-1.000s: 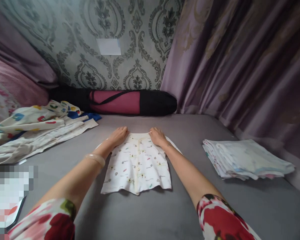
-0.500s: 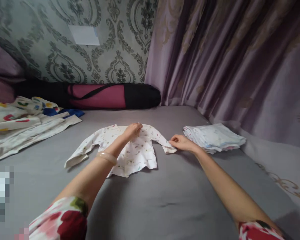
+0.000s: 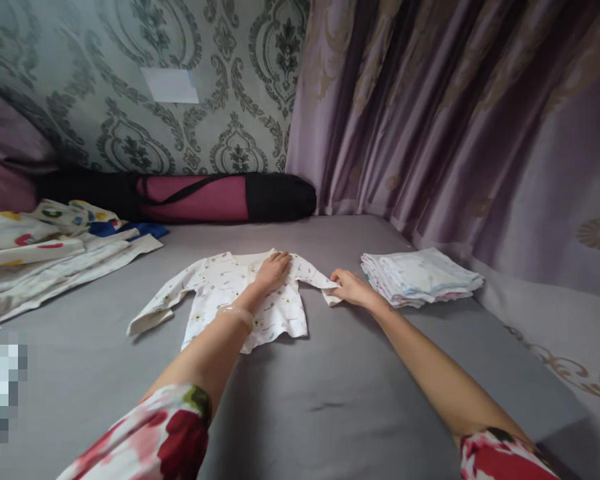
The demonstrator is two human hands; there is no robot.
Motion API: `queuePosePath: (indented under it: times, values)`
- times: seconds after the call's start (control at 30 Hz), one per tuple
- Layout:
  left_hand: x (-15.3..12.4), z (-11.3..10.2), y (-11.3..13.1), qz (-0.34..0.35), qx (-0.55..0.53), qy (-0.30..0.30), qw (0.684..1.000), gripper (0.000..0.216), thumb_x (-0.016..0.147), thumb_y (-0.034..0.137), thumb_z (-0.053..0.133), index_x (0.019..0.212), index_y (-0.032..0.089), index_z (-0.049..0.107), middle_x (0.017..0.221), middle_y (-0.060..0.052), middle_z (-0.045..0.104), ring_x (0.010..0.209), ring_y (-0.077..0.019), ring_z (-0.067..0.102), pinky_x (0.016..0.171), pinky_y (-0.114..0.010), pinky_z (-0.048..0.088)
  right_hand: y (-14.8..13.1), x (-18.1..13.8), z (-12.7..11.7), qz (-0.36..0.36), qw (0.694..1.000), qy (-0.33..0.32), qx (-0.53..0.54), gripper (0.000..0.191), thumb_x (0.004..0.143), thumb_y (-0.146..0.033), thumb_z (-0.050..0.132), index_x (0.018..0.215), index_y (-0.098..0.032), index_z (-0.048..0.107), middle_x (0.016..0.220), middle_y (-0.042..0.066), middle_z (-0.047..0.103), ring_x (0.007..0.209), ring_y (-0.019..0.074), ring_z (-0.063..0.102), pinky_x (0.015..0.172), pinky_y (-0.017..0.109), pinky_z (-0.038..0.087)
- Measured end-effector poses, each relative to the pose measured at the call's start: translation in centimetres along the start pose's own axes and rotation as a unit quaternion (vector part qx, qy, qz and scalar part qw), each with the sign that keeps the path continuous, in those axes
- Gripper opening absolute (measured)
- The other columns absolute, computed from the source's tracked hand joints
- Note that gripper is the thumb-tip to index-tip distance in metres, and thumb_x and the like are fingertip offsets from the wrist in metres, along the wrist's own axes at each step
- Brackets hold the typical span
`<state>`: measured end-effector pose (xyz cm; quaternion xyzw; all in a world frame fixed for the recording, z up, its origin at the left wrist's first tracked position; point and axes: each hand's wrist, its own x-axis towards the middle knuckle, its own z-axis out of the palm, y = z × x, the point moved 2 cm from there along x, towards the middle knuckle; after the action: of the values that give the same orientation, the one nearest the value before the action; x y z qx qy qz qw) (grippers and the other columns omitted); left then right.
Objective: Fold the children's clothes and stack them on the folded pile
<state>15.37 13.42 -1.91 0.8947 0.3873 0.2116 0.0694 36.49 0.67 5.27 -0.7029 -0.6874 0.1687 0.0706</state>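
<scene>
grey bed [image 3: 360, 393]: shirt [image 3: 207, 283] spread short of far edge | sleeve [image 3: 311, 273] slants from shoulder toward right edge | my left hand [image 3: 274, 269] flat on shirt, gripping nothing | my right hand [image 3: 353, 288], nearer, pinches sleeve by cuff [image 3: 331, 300]

The left hand [image 3: 274, 270] no longer grips one shoulder of the shirt [image 3: 205, 300]; it now lies flattened on the upper front, toward the opposite shoulder. The right hand [image 3: 349, 288] has left that opposite shoulder for the sleeve [image 3: 309, 270] beside it, pinching near the cuff [image 3: 333, 300]. The far sleeve [image 3: 163, 300], mostly hidden a second ago, now shows.
</scene>
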Motion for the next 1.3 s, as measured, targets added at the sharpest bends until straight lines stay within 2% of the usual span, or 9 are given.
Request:
queuePosePath:
  times: [0.2,0.4,0.53,0.67,0.9,1.0,1.1,1.2,1.3]
  values:
    - [0.0,-0.2,0.5,-0.036,0.014,-0.038,0.999,0.049,0.100,0.035,0.024,0.136,0.013,0.047,0.144,-0.012,0.046,0.134,-0.0231,0.038,0.112,-0.041,0.029,-0.4,-0.9,-1.8,-0.060,0.943,0.179,-0.275,0.030,0.092,-0.006,0.036,0.108,-0.017,0.058,0.109,0.014,0.057,0.100,0.0253,0.049,0.083,0.034,0.034]
    - [-0.3,-0.6,1.3,-0.046,0.026,-0.066,0.996,0.056,0.097,0.050,0.030,0.140,0.016,0.042,0.149,-0.012,0.039,0.137,-0.0294,0.032,0.111,-0.044,0.028,2.1,-2.1,-0.1,-0.095,0.934,0.071,-0.336,0.032,0.090,-0.005,0.038,0.108,-0.018,0.061,0.105,0.013,0.059,0.098,0.0264,0.050,0.081,0.036,0.036]
    - [-0.6,-0.9,1.6,-0.034,0.035,-0.048,0.998,0.059,0.095,0.054,0.033,0.138,0.015,0.043,0.149,-0.015,0.038,0.135,-0.0309,0.034,0.110,-0.045,0.029,2.8,-1.5,-0.7,-0.065,0.953,0.041,-0.292,0.032,0.089,-0.005,0.040,0.101,-0.017,0.066,0.108,0.013,0.061,0.105,0.0266,0.051,0.083,0.034,0.037]
    - [-0.7,-1.2,1.7,-0.019,0.013,-0.028,0.999,0.049,0.098,0.044,0.028,0.136,0.018,0.046,0.145,-0.010,0.044,0.132,-0.0254,0.039,0.109,-0.042,0.031,2.8,1.2,-0.6,0.048,0.983,0.045,-0.170,0.036,0.088,-0.005,0.040,0.111,-0.017,0.064,0.111,0.013,0.064,0.105,0.0241,0.057,0.083,0.031,0.040]
    - [-0.6,-0.9,1.5,-0.020,0.019,-0.058,0.998,0.048,0.099,0.038,0.026,0.140,0.020,0.043,0.146,-0.007,0.045,0.135,-0.0249,0.035,0.112,-0.042,0.026,4.1,3.9,-0.7,0.117,0.986,0.079,-0.092,0.021,0.083,-0.022,0.053,0.094,-0.017,0.071,0.099,0.013,0.069,0.094,0.0232,0.063,0.077,0.029,0.044]
    - [-0.5,-0.6,1.4,-0.023,0.033,-0.056,0.998,0.051,0.098,0.043,0.027,0.143,0.023,0.039,0.147,-0.006,0.043,0.136,-0.0259,0.034,0.112,-0.042,0.025,5.0,4.4,-0.9,0.164,0.970,0.159,0.083,0.020,0.080,-0.029,0.055,0.086,-0.017,0.070,0.083,0.006,0.070,0.082,0.0188,0.064,0.067,0.024,0.045]
    - [-0.5,-0.5,1.5,-0.027,0.034,-0.066,0.997,0.055,0.098,0.049,0.025,0.145,0.023,0.035,0.149,-0.006,0.040,0.138,-0.0276,0.032,0.112,-0.044,0.024,5.4,4.9,-0.4,0.189,0.933,0.224,0.211,0.030,0.084,-0.035,0.049,0.099,-0.015,0.065,0.085,0.003,0.069,0.075,0.0154,0.064,0.060,0.021,0.045]
    - [-0.5,-0.6,1.7,-0.030,0.036,-0.075,0.996,0.061,0.096,0.055,0.026,0.147,0.022,0.032,0.150,-0.008,0.038,0.139,-0.0297,0.030,0.112,-0.045,0.023,5.2,4.8,0.1,0.189,0.934,0.246,0.178,0.032,0.089,-0.037,0.046,0.108,-0.016,0.061,0.091,0.006,0.069,0.079,0.0164,0.065,0.063,0.022,0.046]
    - [-0.5,-0.7,1.8,-0.028,0.042,-0.072,0.996,0.063,0.094,0.059,0.028,0.147,0.025,0.032,0.150,-0.007,0.039,0.139,-0.0300,0.030,0.112,-0.045,0.023,4.5,4.2,0.4,0.172,0.954,0.243,0.043,0.026,0.093,-0.031,0.045,0.107,-0.017,0.061,0.096,0.010,0.068,0.090,0.0214,0.065,0.073,0.027,0.046]
